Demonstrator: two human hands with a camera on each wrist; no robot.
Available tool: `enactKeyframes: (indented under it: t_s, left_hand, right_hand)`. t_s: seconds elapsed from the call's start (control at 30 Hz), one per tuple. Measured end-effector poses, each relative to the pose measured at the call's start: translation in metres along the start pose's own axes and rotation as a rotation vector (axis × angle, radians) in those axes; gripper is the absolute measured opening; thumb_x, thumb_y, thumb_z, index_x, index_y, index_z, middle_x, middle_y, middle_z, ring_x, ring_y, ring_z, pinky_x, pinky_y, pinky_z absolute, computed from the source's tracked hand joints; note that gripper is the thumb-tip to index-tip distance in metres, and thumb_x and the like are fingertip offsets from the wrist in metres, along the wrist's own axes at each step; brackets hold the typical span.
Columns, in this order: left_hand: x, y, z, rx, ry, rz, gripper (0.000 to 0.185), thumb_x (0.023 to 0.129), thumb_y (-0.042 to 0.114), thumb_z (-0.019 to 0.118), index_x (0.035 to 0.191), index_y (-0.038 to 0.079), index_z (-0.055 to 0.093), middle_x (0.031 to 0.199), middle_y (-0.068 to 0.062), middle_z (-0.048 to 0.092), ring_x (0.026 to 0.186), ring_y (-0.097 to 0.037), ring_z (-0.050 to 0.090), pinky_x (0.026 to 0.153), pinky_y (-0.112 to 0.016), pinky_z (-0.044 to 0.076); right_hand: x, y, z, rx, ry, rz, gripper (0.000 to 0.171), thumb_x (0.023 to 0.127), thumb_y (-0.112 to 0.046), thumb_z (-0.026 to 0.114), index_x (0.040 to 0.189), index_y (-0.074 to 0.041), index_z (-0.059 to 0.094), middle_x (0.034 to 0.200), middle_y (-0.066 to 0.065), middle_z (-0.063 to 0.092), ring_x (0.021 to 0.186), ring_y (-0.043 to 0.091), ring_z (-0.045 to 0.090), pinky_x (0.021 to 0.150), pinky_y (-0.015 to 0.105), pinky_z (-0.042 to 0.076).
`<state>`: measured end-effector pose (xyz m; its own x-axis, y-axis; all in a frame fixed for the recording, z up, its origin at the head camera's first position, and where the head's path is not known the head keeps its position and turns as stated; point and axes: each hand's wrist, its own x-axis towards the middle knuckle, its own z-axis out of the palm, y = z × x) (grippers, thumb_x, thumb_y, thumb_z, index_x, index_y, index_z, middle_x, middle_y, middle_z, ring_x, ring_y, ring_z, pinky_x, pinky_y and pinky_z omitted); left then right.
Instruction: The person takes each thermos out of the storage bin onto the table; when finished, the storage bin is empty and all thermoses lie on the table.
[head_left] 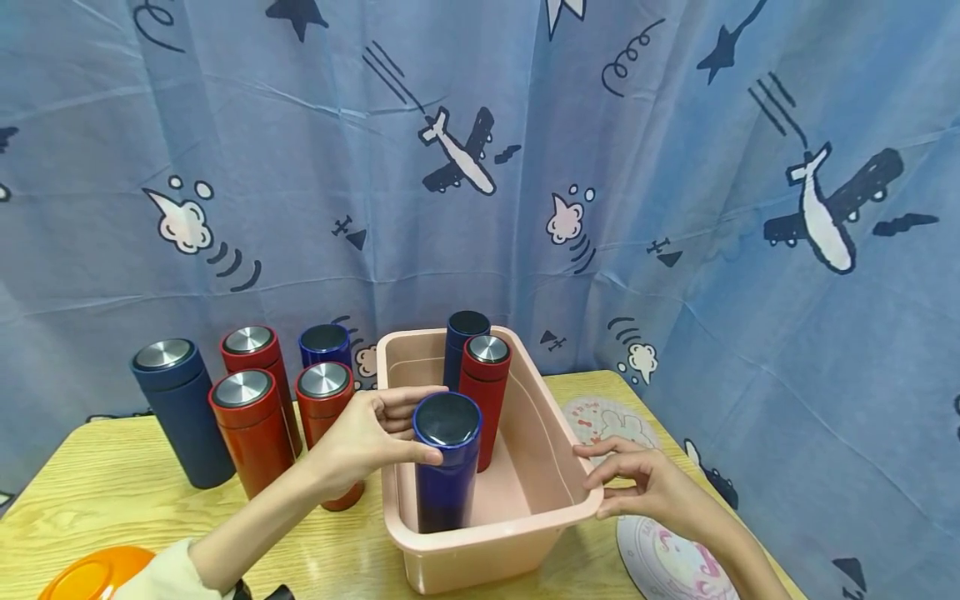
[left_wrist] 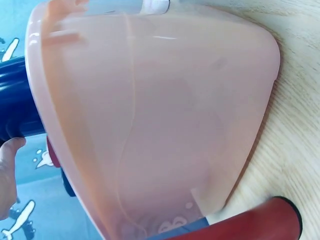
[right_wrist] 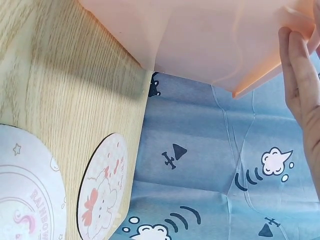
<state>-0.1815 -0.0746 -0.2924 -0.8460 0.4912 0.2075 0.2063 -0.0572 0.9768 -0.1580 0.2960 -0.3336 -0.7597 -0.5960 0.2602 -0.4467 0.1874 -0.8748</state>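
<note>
A glossy blue thermos bottle (head_left: 447,467) with a dark lid stands in the near left part of a pink plastic bin (head_left: 517,537). Around its upper part curl the thumb and fingers of my left hand (head_left: 375,433). Behind it in the bin are a red thermos (head_left: 486,392) and a dark blue thermos (head_left: 456,350). My right hand (head_left: 645,483) grips the bin's right rim. In the left wrist view the blue thermos (left_wrist: 17,100) shows above the bin's rim, beside the left thumb. The right wrist view shows the right fingers (right_wrist: 297,65) against the bin's edge.
Left of the bin stand several more bottles: a dark blue one (head_left: 187,417), red ones (head_left: 255,433) and a blue one (head_left: 325,340). An orange bowl-like object (head_left: 97,575) lies at the near left. Two round printed mats (head_left: 671,558) lie right of the bin. A curtain (head_left: 480,250) hangs behind.
</note>
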Motion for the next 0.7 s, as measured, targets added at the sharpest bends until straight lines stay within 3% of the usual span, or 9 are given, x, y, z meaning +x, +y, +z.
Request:
enactKeyframes:
  t_s: [0.7]
  left_hand:
    - [-0.005, 0.023, -0.012, 0.033, 0.011, -0.007, 0.071, 0.069, 0.004, 0.084, 0.133, 0.0, 0.054, 0.12, -0.016, 0.065, 0.111, -0.026, 0.062, 0.09, -0.034, 0.052]
  right_hand:
    - [0.0, -0.002, 0.001, -0.022, 0.005, -0.023, 0.024, 0.078, 0.003, 0.074, 0.102, 0.004, 0.069, 0.129, -0.003, 0.056, 0.119, 0.0, 0.049, 0.083, 0.034, 0.055]
